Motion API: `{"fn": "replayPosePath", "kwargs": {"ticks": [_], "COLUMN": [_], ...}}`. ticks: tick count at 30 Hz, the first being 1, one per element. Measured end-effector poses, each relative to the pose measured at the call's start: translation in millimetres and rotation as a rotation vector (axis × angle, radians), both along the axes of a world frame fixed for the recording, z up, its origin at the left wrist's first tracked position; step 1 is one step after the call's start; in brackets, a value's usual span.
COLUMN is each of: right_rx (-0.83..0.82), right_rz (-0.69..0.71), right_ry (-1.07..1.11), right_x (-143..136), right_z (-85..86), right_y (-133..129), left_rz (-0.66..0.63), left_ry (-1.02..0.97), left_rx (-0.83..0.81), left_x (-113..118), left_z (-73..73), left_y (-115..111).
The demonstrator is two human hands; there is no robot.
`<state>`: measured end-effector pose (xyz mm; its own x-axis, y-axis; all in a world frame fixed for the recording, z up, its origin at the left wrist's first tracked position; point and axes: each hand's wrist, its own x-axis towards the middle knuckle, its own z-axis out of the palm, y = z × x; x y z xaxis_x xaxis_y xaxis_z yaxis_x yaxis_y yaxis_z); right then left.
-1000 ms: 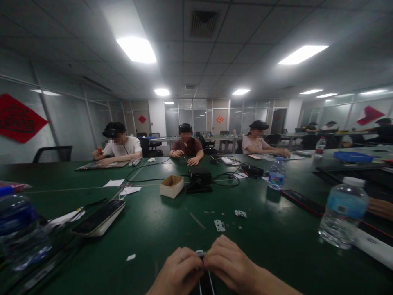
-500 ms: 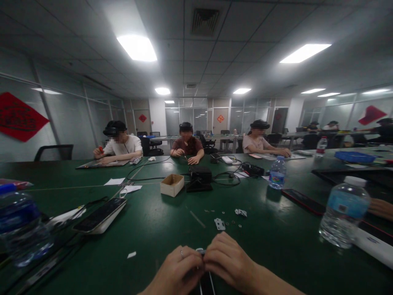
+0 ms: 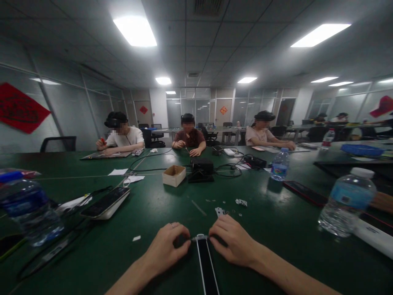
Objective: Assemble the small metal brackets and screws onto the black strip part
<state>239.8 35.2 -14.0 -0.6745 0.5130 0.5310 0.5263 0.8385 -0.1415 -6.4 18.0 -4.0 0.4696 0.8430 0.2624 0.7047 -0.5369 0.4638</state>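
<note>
A long, narrow dark bar with white edges (image 3: 207, 266) lies on the table, pointing away from me. At its far end is a small metal fitting (image 3: 201, 237) with a rounded top and a short piece sticking out to the left. My left hand (image 3: 166, 250) is just left of that fitting, thumb and fingers curved with a gap between them. On the other side, my right hand (image 3: 233, 241) rests with bent, loosely parted fingers close to the fitting. Beyond my right hand lies a flat metal plate with holes (image 3: 220, 211), partly covered by the fingers.
Another metal bracket (image 3: 241, 202) lies among small washers. Farther off stand an open cardboard box (image 3: 174, 176) and a black device (image 3: 201, 168) with cables. Water bottles (image 3: 346, 205) and a phone (image 3: 106, 203) flank the workspace. Several people sit across the green table (image 3: 147, 200).
My hands were together over the far end of the bar; they have moved apart to either side, uncovering the fitting. The view has tipped slightly downward.
</note>
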Motion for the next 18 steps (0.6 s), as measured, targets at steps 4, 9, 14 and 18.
{"fn": "replayPosePath", "kwargs": {"ticks": [4, 9, 14, 18], "right_rx": [-0.057, -0.089, -0.091, -0.088], "right_rz": [-0.038, -0.061, -0.063, -0.057], "right_ry": [-0.039, -0.068, -0.086, -0.076], "right_x": [-1.6, -1.1, -0.8, -1.1], "right_z": [0.8, 0.3, -1.7, -1.3], "right_y": [-1.1, -0.8, 0.0, -0.1], "left_rz": [-0.008, 0.001, 0.014, 0.017], "left_ry": [0.012, 0.03, 0.009, -0.029], "left_rx": [-0.032, -0.03, -0.058, -0.074], "left_x": [2.4, 3.5, 4.7, 6.3], "left_z": [0.2, 1.9, 1.0, -2.7], "left_y": [-1.3, -3.3, -1.8, 0.2]}}
